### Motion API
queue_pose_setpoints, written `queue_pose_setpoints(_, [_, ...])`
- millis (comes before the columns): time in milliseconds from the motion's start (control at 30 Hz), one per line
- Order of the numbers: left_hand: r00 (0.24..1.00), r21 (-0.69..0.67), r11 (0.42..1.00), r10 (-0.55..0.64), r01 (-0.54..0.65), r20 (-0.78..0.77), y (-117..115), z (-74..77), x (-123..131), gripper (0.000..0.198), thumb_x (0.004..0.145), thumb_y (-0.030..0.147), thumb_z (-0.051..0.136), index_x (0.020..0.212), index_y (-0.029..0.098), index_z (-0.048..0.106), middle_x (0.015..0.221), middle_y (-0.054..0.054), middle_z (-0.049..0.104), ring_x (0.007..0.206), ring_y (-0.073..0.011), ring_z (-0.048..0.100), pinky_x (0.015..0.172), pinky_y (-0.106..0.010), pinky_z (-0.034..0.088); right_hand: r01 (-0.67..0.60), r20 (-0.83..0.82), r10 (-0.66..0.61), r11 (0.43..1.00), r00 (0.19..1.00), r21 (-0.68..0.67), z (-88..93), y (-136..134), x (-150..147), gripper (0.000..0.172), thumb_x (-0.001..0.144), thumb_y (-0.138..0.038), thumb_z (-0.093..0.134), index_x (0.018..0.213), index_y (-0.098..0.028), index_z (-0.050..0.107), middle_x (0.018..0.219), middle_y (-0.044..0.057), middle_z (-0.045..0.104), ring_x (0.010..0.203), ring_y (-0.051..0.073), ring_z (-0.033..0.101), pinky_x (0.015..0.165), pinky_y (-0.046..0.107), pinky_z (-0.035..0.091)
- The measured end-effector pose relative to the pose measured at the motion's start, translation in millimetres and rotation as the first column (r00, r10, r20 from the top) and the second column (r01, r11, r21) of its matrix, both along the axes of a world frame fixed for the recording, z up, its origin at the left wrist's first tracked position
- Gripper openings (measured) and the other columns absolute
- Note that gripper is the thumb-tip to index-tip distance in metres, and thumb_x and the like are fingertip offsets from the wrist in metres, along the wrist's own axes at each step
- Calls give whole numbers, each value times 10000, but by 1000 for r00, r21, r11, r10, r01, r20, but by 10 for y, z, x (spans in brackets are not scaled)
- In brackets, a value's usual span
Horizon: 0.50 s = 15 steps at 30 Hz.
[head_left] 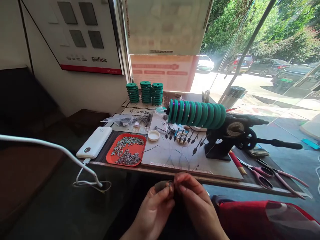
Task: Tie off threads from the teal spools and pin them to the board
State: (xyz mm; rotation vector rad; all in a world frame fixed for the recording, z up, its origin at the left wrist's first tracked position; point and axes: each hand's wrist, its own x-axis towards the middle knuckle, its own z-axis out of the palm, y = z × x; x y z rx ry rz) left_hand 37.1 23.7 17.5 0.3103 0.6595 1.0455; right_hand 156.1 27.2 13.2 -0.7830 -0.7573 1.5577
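Just in front of the table edge, my left hand (158,203) and my right hand (193,196) meet with fingertips pinched together. Whatever they hold is too small and too covered by the fingers to make out. A grey cover wraps one left finger. Beyond them lies a pale board (157,155), with several thin line pieces and small dark parts on it. A red tray (108,156) of small metal tubes and beads sits to the left. A white lid (153,135) and a small dish (182,137) of beads stand farther back.
A black hand-cranked winder (218,146) carries a row of green spools (197,115). Stacks of green discs (146,92) stand at the back. Scissors (261,175) and pliers (287,180) lie right, a power bank (95,142) left. A white cable (57,145) crosses the left side.
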Motion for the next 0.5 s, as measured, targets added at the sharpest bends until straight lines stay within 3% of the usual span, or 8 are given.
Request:
queue_pose_setpoints(133, [993, -69, 990, -120, 120, 2, 0, -16, -13, 73, 613, 157, 705, 636, 107, 657, 620, 4, 482, 575, -60, 401, 485, -162, 300, -28, 323, -21, 989, 946, 145, -77, -18, 108, 154, 793, -260, 540, 886, -251, 662, 963, 43, 628, 890, 187, 557, 799, 297, 423])
queue_pose_setpoints(200, [979, -49, 982, -186, 183, -78, 10, 15, -34, 60, 620, 134, 680, 597, 97, 639, 590, 4, 473, 559, -59, 389, 484, -168, 290, -80, 580, -87, 963, 810, 256, -149, -46, 192, 211, 810, -243, 518, 976, -260, 649, 1001, 53, 640, 938, 196, 566, 815, 295, 427])
queue_pose_setpoints(267, [957, -41, 973, -229, 225, -180, 20, 49, -46, 59, 611, 119, 663, 572, 95, 627, 573, 2, 479, 552, -62, 387, 491, -175, 285, -108, 750, -244, 916, 615, 386, -267, -91, 259, 197, 798, -206, 533, 944, -257, 654, 880, 44, 670, 813, 178, 608, 722, 263, 458])
queue_pose_setpoints(367, [916, -81, 960, -279, 267, -287, 34, 52, -29, 46, 579, 108, 650, 555, 101, 610, 567, 0, 496, 547, -66, 393, 491, -185, 271, -156, 809, -458, 828, 368, 539, -490, -167, 297, 147, 795, -159, 523, 828, -226, 650, 668, 24, 654, 603, 146, 600, 569, 230, 449])
queue_pose_setpoints(500, [889, -136, 942, -335, 308, -311, 57, -57, 33, 89, 533, 103, 622, 487, 120, 547, 524, 15, 478, 527, -71, 389, 482, -198, 255, -267, 758, -630, 711, 172, 651, -629, -212, 299, 199, 829, -129, 435, 837, -185, 626, 582, 22, 615, 524, 143, 566, 507, 237, 423])
